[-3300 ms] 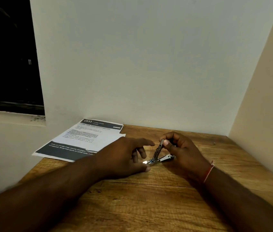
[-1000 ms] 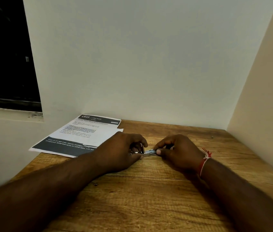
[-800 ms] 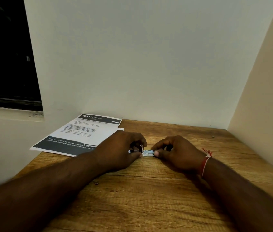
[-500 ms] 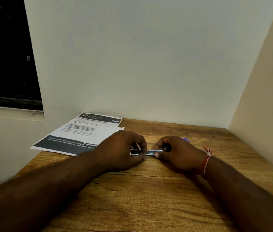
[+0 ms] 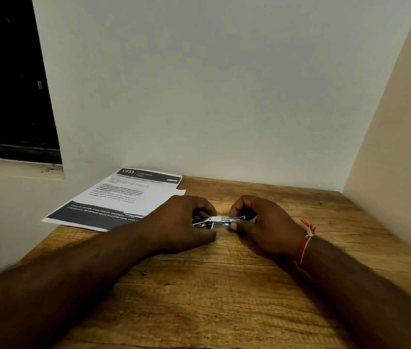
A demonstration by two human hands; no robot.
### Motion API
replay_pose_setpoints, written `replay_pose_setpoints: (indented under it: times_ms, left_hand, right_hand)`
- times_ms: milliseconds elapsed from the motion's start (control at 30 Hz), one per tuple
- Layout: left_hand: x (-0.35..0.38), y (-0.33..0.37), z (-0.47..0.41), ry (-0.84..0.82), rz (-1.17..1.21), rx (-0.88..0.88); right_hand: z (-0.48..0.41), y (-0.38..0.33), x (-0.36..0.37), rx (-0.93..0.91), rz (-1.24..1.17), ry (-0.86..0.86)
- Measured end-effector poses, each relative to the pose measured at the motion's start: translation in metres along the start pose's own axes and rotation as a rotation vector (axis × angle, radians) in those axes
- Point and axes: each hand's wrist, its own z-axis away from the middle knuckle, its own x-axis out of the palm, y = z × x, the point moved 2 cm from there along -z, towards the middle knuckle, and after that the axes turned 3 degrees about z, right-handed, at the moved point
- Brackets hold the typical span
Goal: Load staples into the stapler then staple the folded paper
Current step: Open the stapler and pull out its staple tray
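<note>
A small silver metal stapler (image 5: pixel 220 220) lies low on the wooden table (image 5: pixel 224 298), held between both hands. My left hand (image 5: pixel 181 224) grips its left end with curled fingers. My right hand (image 5: pixel 262 222) pinches its right end between thumb and fingers. Most of the stapler is hidden by the fingers; I cannot tell whether staples are in it. The folded printed paper (image 5: pixel 121 197), white with dark bands, lies flat at the table's back left, just behind my left hand.
A white wall (image 5: pixel 224 96) closes the back of the table and a beige wall (image 5: pixel 400 147) its right side. A dark window (image 5: pixel 5 84) with a sill sits at the left. A red thread is tied round my right wrist.
The stapler's raised top arm has come down since 3.3 s ago and now lies flat. Both hands have closed on its ends and stayed nearly still over the last second.
</note>
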Motion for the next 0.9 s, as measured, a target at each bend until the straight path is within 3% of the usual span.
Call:
replay_pose_setpoints:
  times_ms: [200, 433, 900]
  left_hand:
    - [-0.0005, -0.0032, -0.0024, 0.056, 0.086, 0.005]
    - [-0.0001, -0.0073, -0.0045, 0.025, 0.012, 0.019]
    - [-0.005, 0.0022, -0.0002, 0.073, -0.009, 0.006]
  right_hand:
    - [0.0001, 0.0025, -0.0042, 0.0, -0.114, 0.045]
    - [0.0014, 0.0041, -0.0015, 0.044, -0.223, -0.009]
    - [-0.0026, 0.0013, 0.0009, -0.014, -0.135, 0.066]
